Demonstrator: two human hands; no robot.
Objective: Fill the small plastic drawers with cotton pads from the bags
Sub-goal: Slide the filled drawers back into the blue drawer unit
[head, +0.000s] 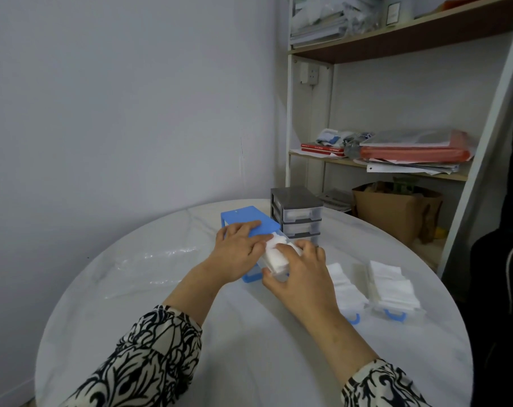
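Observation:
A blue drawer cabinet stands on the round white table. My left hand rests flat on its top, fingers straight. A clear drawer full of white cotton pads sticks out of the cabinet's front. My right hand grips that drawer from the near side, with the fingers curled over its end. Two more clear drawers with blue handles lie on the table to the right: one partly behind my right wrist, the other heaped with pads.
A grey drawer cabinet stands just behind the blue one. An empty clear plastic bag lies on the table's left side. A shelf unit with papers and a brown bag stands behind the table at the right.

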